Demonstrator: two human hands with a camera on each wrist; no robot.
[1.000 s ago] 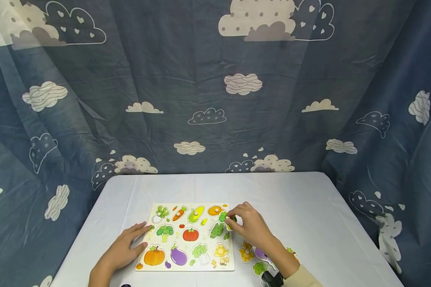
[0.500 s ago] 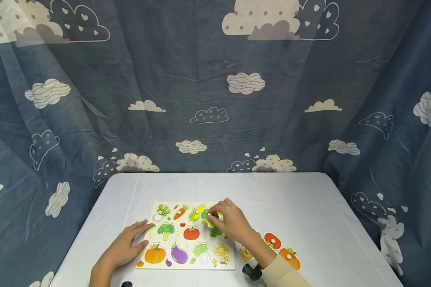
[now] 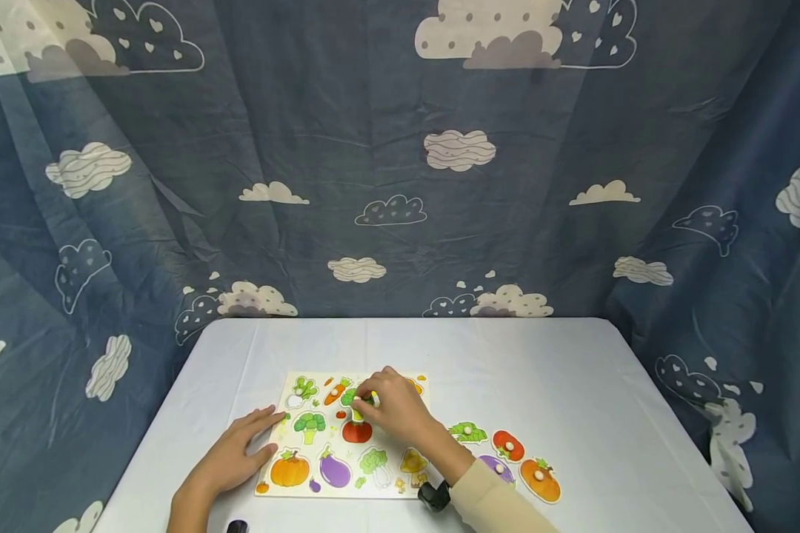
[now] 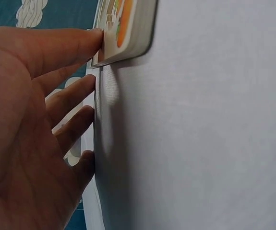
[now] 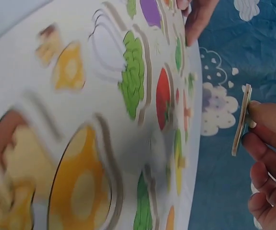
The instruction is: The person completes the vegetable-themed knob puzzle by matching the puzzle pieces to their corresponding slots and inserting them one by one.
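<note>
My right hand (image 3: 400,406) pinches a broccoli puzzle piece (image 3: 348,397) by its knob, over the upper middle of a vegetable puzzle board (image 3: 343,494). In the right wrist view this piece (image 5: 240,124) is seen edge-on, clear of the board. The printed broccoli shape (image 3: 310,426) lies to its left, and the tomato shape (image 3: 356,432) just below it. My left hand (image 3: 230,453) rests at the board's left edge with its fingers spread. The left wrist view has its thumb (image 4: 70,45) against the board's corner (image 4: 138,33).
Right of the board lie loose knobbed pieces: a green leafy one (image 3: 467,432), a tomato (image 3: 508,446), a purple one (image 3: 495,466) and a pumpkin (image 3: 541,481). A black device (image 3: 433,496) is at my right wrist. A cloud-patterned curtain (image 3: 387,111) hangs behind the white table (image 3: 527,370).
My right hand has carried the broccoli piece leftward from the board's right edge to its upper middle. The loose pieces on the right have come into view. My left hand stays put.
</note>
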